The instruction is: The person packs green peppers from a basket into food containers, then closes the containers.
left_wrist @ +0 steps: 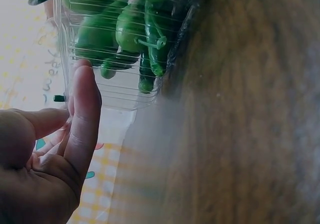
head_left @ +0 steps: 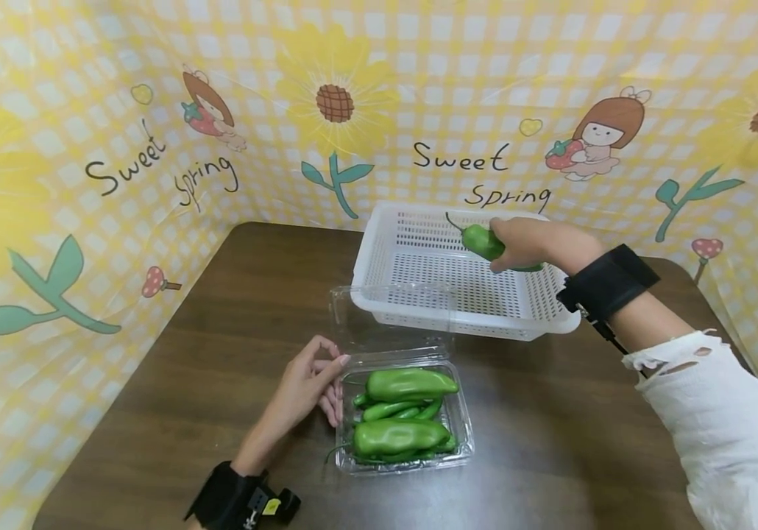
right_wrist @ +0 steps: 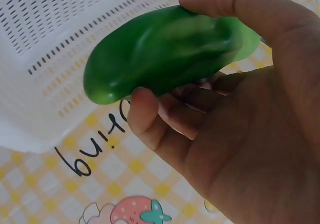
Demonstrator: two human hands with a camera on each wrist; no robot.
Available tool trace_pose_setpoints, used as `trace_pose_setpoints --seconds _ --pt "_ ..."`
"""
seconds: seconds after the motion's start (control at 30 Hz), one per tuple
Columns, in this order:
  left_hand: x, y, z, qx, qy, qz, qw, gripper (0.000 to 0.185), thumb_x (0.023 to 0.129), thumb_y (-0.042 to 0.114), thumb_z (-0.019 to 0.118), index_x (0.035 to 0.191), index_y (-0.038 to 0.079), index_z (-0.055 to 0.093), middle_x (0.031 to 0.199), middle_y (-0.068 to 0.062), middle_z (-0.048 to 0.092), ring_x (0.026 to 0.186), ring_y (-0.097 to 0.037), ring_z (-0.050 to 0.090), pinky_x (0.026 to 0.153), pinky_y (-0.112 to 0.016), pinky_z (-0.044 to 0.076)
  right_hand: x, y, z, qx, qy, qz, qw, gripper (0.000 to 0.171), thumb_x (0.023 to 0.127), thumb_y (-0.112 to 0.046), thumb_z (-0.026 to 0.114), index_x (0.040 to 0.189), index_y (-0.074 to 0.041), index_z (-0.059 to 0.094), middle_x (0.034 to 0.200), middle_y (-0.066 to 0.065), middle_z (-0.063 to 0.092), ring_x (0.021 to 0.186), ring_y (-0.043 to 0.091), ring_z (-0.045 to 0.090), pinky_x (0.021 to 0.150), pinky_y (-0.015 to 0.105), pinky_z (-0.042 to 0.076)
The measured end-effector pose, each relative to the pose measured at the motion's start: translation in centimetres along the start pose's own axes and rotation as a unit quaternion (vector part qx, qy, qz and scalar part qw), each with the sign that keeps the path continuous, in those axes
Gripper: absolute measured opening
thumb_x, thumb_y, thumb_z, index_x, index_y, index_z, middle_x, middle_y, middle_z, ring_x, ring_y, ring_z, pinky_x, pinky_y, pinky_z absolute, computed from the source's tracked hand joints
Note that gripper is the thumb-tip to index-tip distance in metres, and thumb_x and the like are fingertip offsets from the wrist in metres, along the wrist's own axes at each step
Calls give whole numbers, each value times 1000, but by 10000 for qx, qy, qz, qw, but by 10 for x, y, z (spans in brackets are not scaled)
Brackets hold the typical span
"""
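Note:
My right hand grips a green pepper over the far right part of the white perforated basket. In the right wrist view the green pepper lies between thumb and curled fingers, with the basket behind it. A clear plastic clamshell box with its lid open holds several green peppers in front of the basket. My left hand rests against the box's left side with fingers relaxed. In the left wrist view my fingers touch the clear box.
A dark brown wooden table carries everything. Yellow checkered cloth walls with flowers and "Sweet Spring" writing close in the back and both sides. Black wrist straps sit on both arms.

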State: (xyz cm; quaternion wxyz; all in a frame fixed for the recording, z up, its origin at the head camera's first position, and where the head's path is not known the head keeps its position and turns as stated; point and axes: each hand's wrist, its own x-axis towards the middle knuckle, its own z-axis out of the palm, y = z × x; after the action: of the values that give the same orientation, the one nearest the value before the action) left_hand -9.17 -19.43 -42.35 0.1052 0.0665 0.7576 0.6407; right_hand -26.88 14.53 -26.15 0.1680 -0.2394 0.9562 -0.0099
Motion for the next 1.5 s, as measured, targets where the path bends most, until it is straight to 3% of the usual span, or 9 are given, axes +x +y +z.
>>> trace_pose_setpoints --seconds 0.37,0.77,1.1,1.5 --pt "1 -2 1 -62 35 -37 10000 27 104 25 53 113 3 42 72 -34 61 45 -35 65 44 -52 57 -37 7 3 236 236 -20 9994 49 87 -27 72 118 2 48 92 13 56 80 25 52 66 33 43" --pt "5 3 2 -71 72 -49 9999 23 104 21 53 113 3 41 71 -32 60 45 -34 65 44 -53 57 -69 7 9 532 93 -85 9985 51 89 -28 71 120 1 43 89 12 55 74 23 51 63 32 43" --pt "5 2 6 -119 58 -90 9999 26 103 24 55 113 4 42 71 -33 60 45 -34 64 44 -53 57 -98 -14 19 554 295 -127 9979 44 87 -23 74 114 -3 46 83 7 56 70 19 51 63 30 44" --pt "5 2 6 -104 89 -128 9998 27 103 25 55 113 3 43 71 -33 61 45 -35 64 44 -53 57 -114 -45 33 348 537 -732 9953 38 84 -21 74 108 -7 48 83 2 51 69 16 47 61 27 41"
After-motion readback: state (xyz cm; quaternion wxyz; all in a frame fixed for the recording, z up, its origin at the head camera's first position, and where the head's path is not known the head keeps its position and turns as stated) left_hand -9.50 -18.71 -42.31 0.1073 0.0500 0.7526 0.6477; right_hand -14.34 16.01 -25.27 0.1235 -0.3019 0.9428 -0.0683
